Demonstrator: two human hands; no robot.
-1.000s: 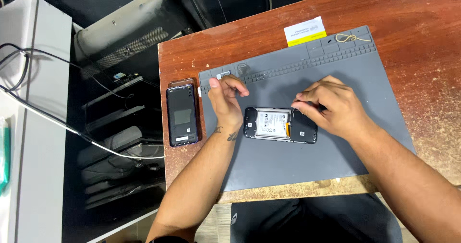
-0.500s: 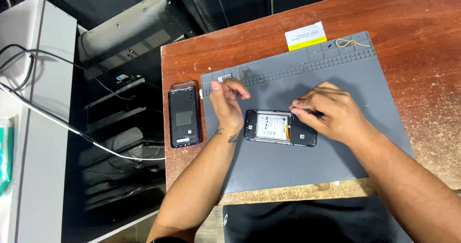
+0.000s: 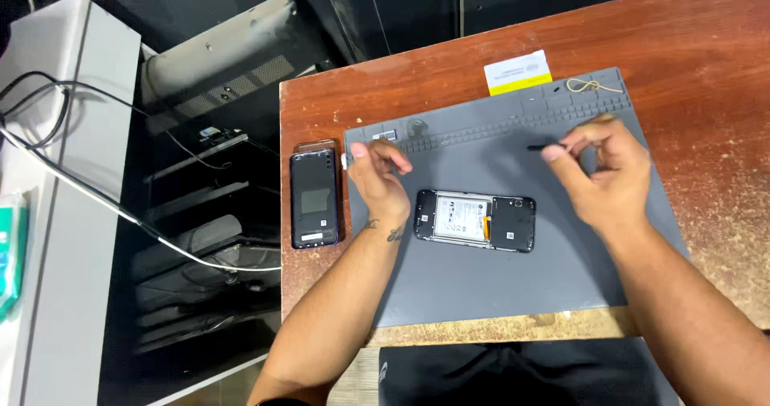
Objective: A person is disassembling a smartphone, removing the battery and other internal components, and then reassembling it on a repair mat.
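An opened phone (image 3: 475, 220) with its back removed lies flat on the grey work mat (image 3: 497, 286), battery and board showing. My left hand (image 3: 377, 177) rests on the mat just left of the phone, fingers curled with nothing visible in them. My right hand (image 3: 605, 173) is raised above the mat to the upper right of the phone, pinching a thin dark tool (image 3: 539, 147) between thumb and fingers.
A black back cover or second phone (image 3: 314, 198) lies on the wooden table (image 3: 706, 45) left of the mat. A white and yellow card (image 3: 518, 72) and a loop of wire (image 3: 589, 86) sit at the mat's far edge. Left of the table stand dark shelves and cables.
My right hand has lifted off the phone's right end and moved up and right with the thin tool. My left hand has stayed beside the phone.
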